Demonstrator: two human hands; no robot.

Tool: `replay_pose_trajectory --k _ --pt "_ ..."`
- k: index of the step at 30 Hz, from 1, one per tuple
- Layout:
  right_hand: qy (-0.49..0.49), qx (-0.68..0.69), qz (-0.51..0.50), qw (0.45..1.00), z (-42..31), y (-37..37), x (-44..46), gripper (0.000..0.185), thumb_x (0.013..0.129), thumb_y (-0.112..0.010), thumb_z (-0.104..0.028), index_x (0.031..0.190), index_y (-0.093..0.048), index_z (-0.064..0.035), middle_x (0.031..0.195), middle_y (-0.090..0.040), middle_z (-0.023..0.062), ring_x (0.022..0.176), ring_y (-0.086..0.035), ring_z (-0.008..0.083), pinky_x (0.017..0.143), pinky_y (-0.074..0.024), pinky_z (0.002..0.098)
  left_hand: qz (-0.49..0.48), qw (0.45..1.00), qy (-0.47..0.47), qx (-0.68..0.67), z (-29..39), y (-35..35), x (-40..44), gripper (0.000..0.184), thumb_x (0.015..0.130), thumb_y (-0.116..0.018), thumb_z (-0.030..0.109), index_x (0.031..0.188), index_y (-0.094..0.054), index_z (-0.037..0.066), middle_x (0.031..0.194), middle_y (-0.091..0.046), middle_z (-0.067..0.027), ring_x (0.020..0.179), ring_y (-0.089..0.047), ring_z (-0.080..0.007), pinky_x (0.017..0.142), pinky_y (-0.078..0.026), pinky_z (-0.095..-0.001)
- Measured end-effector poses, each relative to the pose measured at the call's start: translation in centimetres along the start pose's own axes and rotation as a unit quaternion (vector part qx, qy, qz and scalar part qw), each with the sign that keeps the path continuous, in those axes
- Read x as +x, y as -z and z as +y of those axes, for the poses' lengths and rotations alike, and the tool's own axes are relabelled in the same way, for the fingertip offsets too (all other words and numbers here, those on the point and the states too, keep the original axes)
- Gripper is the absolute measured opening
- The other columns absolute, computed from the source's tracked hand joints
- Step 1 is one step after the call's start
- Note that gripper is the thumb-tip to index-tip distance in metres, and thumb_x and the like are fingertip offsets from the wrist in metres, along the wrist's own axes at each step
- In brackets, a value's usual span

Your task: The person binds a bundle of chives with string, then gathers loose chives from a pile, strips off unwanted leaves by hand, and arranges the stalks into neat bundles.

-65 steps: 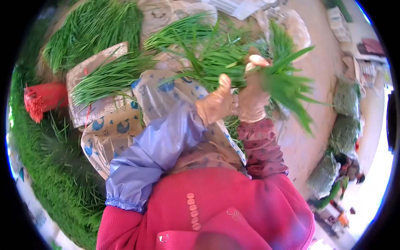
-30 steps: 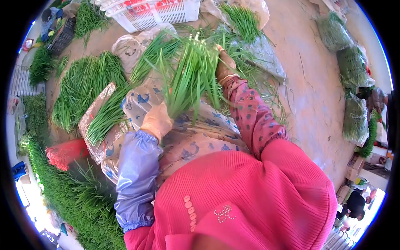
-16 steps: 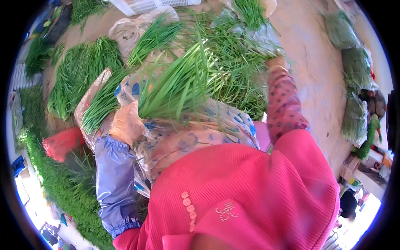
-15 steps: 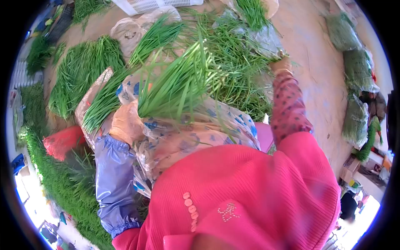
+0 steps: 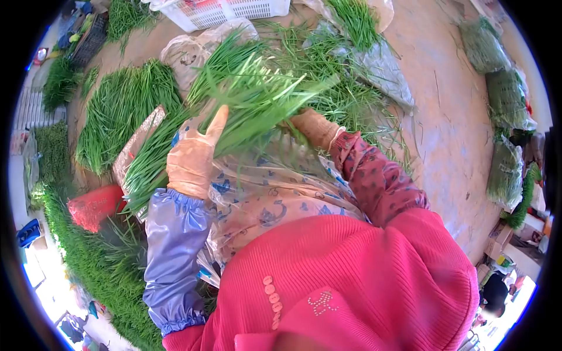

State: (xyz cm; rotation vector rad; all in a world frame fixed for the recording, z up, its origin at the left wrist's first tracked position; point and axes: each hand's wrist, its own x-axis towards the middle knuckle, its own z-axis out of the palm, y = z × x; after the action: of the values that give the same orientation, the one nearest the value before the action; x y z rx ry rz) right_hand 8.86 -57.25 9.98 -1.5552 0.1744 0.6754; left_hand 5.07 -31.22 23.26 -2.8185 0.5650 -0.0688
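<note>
A loose bunch of garlic chives (image 5: 257, 105), blurred in part, lies across my lap. My left hand (image 5: 192, 161), in a pale glove, holds its left side; the thumb points up and apart, and the other fingers are hidden behind the leaves. My right hand (image 5: 316, 127), in a brownish glove, is closed at the right side of the bunch, a few blades showing under its fingers; its fingertips are partly covered. Below both hands, a clear plastic apron with blue prints (image 5: 275, 205) covers my lap. More chives (image 5: 155, 155) lie beside my left hand.
A large chive pile (image 5: 126, 111) lies on the left, near a red bag (image 5: 96, 206). Loose trimmings (image 5: 345, 93) cover the floor ahead, before a white crate (image 5: 216, 14). Bagged greens (image 5: 506, 99) line the right side.
My right hand has come in from the far right, over the floor trimmings, to the bunch. The bunch has tilted flatter, and my left thumb now stands up.
</note>
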Motion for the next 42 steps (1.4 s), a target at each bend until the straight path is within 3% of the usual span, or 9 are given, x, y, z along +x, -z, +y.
replay_pose_trajectory --k 1,8,12,20,24,30,34,37,42 --pt "0.169 -0.384 -0.074 0.905 -0.3 1.9 0.8 0.022 0.083 -0.062 -0.019 0.097 -0.066 -0.0026 0.072 -0.063 0.008 0.068 -0.061 0.0209 0.063 -0.049 0.0323 -0.023 0.998 0.013 0.053 -0.2 -0.2 -0.5 0.087 0.075 -0.054 -0.004 0.144 -0.025 0.04 0.081 -0.059 -0.0102 0.051 -0.058 -0.0202 0.045 -0.05 -0.0328" --pt "-0.076 -0.279 0.229 0.93 1.0 8.0 -0.3 0.036 0.082 -0.059 -0.03 0.101 -0.065 0.0001 0.087 -0.067 0.0177 0.079 -0.065 0.0289 0.072 -0.0505 0.035 -0.014 0.989 -0.045 0.139 0.3 0.0 -3.1 0.087 0.074 -0.055 -0.002 0.141 -0.027 0.047 0.077 -0.053 -0.0056 0.045 -0.052 -0.0152 0.04 -0.047 -0.0303" --pt "-0.172 0.113 0.377 0.903 4.3 15.8 1.7 0.029 0.085 -0.059 -0.03 0.094 -0.063 -0.0022 0.07 -0.059 0.0062 0.063 -0.056 0.0216 0.066 -0.0485 0.0363 -0.002 0.989 -0.051 0.136 -0.1 1.4 -3.4 0.087 0.074 -0.055 -0.002 0.141 -0.027 0.047 0.077 -0.051 -0.0063 0.047 -0.052 -0.0151 0.041 -0.047 -0.0308" --pt "0.048 -0.355 -0.062 0.932 -7.2 4.5 -3.0 0.074 0.083 -0.058 -0.058 0.131 -0.047 -0.0033 0.131 -0.05 0.0188 0.121 -0.048 0.0315 0.099 -0.039 0.0412 0.045 0.978 -0.088 0.181 1.0 1.9 -1.4 0.081 0.075 -0.054 0.0 0.138 -0.034 0.045 0.085 -0.054 -0.0081 0.049 -0.05 -0.0151 0.042 -0.043 -0.0274" --pt "0.146 -0.4 0.032 0.904 -4.2 -2.0 -1.4 0.031 0.082 -0.057 -0.032 0.096 -0.062 -0.0055 0.087 -0.064 0.0199 0.087 -0.061 0.039 0.079 -0.0475 0.0452 0.055 0.984 -0.115 0.12 0.8 2.1 -0.7 0.076 0.075 -0.055 0.0 0.135 -0.04 0.044 0.087 -0.056 -0.0085 0.051 -0.053 -0.0171 0.043 -0.044 -0.0313" --pt "0.087 -0.346 0.164 0.92 3.9 4.7 1.5 0.024 0.084 -0.052 -0.022 0.1 -0.061 -0.0075 0.085 -0.064 0.0196 0.084 -0.062 0.0375 0.075 -0.048 0.0449 -0.03 0.998 -0.046 -0.014 -1.4 5.1 -2.6 0.079 0.067 -0.064 0.002 0.133 -0.046 0.041 0.09 -0.061 -0.009 0.059 -0.06 -0.0233 0.055 -0.051 -0.0367" --pt "0.012 -0.442 0.22 0.869 5.8 13.3 1.6 0.024 0.084 -0.054 -0.022 0.097 -0.066 -0.0051 0.093 -0.066 0.0194 0.088 -0.062 0.0376 0.079 -0.0493 0.0438 0.003 0.891 -0.024 -0.453 -3.7 5.0 -3.4 0.061 0.071 -0.069 0.001 0.13 -0.052 0.001 0.115 -0.065 -0.0124 0.102 -0.063 -0.0167 0.092 -0.045 -0.0262" --pt "-0.165 -0.45 0.005 0.878 0.5 14.7 -1.1 0.055 0.076 -0.069 -0.033 0.124 -0.057 -0.008 0.114 -0.062 0.0175 0.104 -0.06 0.0308 0.089 -0.0477 0.038 -0.12 0.784 0.086 -0.603 -5.4 3.5 -4.9 0.065 0.073 -0.072 0.005 0.133 -0.047 0.0 0.117 -0.063 -0.0127 0.103 -0.06 -0.013 0.092 -0.044 -0.0261" --pt "0.088 -0.245 -0.115 0.959 -5.1 10.3 0.0 0.08 0.074 -0.074 -0.033 0.141 -0.037 -0.0125 0.131 -0.051 0.0179 0.123 -0.047 0.0271 0.103 -0.0355 0.0411 -0.294 0.648 0.188 -0.677 -6.7 0.5 -6.4 0.046 0.073 -0.068 0.007 0.116 -0.056 -0.002 0.095 -0.066 -0.0053 0.081 -0.059 -0.0119 0.073 -0.048 -0.0271"
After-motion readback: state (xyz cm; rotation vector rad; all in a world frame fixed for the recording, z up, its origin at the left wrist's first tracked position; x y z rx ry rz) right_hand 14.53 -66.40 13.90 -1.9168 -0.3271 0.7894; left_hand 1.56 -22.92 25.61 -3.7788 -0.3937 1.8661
